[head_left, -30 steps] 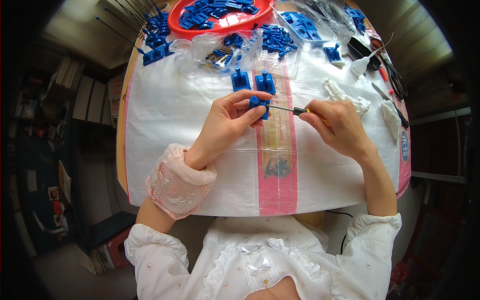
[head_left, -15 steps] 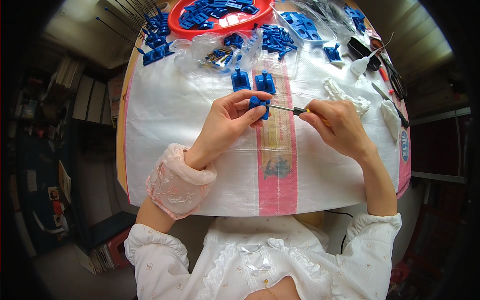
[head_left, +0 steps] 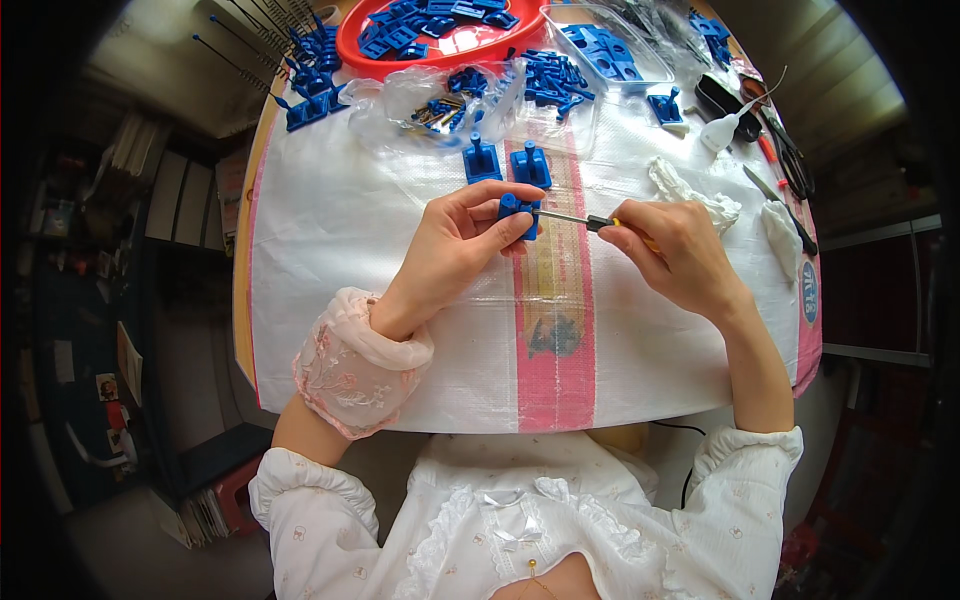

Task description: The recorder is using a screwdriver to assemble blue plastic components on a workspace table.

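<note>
My left hand [head_left: 458,243] is closed around a small blue plastic part [head_left: 513,208], with the thumb and fingers gripping its sides. In my right hand [head_left: 683,252] is a screwdriver [head_left: 598,222] with a black and yellow handle. Its metal shaft points left and its tip meets the blue part; the tip itself is hidden there. Just beyond my left hand, two blue assembled pieces, a left one [head_left: 481,160] and a right one [head_left: 530,165], stand upright on their bases.
A red basin [head_left: 345,45] of blue parts stands at the back, near a clear plastic bag [head_left: 385,108] with brass-coloured pieces and a clear tray [head_left: 657,70]. Blue pieces with springs [head_left: 312,105] are far left. Scissors [head_left: 793,165], a knife [head_left: 795,222] and a white bottle [head_left: 720,132] lie right.
</note>
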`<act>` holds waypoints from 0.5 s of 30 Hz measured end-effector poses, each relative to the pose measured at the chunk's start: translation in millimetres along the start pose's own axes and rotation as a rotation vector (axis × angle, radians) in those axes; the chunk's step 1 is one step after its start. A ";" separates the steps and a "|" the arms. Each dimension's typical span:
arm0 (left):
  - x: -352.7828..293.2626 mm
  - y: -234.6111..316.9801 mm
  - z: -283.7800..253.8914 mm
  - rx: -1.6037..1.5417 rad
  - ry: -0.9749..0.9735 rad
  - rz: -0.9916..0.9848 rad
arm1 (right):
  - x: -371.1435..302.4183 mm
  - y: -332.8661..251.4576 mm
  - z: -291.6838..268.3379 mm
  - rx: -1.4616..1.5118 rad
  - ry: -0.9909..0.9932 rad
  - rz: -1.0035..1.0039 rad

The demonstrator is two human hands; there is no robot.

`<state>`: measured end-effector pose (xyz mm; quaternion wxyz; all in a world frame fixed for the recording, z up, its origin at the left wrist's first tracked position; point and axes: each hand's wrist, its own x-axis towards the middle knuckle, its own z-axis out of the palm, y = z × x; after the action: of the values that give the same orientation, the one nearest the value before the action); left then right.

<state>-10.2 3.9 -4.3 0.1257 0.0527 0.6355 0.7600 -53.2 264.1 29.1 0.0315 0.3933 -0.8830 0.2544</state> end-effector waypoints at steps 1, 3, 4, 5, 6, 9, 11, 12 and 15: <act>-0.1 0.5 0.1 0.002 0.001 -0.001 | -0.4 0.8 0.8 0.014 0.006 -0.005; -0.1 1.1 0.3 0.006 0.001 -0.003 | -0.6 1.1 1.2 0.027 0.015 -0.012; -0.2 1.1 0.3 0.007 0.002 -0.003 | -0.7 0.9 1.3 0.026 0.017 -0.014; -0.3 1.0 0.4 0.007 0.003 -0.004 | -0.7 0.8 1.3 0.026 0.019 -0.016; -0.3 0.9 0.5 0.008 0.004 -0.004 | -0.7 0.9 1.4 0.026 0.018 -0.015; 0.4 -0.9 1.2 -0.012 0.025 0.021 | -0.6 0.9 1.4 0.029 0.015 -0.014; -0.4 1.0 0.7 0.006 0.015 0.005 | -0.2 0.2 1.0 0.031 0.014 -0.016; -0.8 1.7 0.6 0.015 0.010 -0.004 | -0.3 0.4 1.2 0.031 0.013 -0.016; -0.7 2.1 0.9 0.018 0.009 -0.005 | -0.6 0.7 1.2 0.029 0.012 -0.014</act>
<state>-9.5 4.3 -2.0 0.1245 0.0490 0.6431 0.7540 -53.1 264.4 27.6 0.0330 0.3983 -0.8762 0.2692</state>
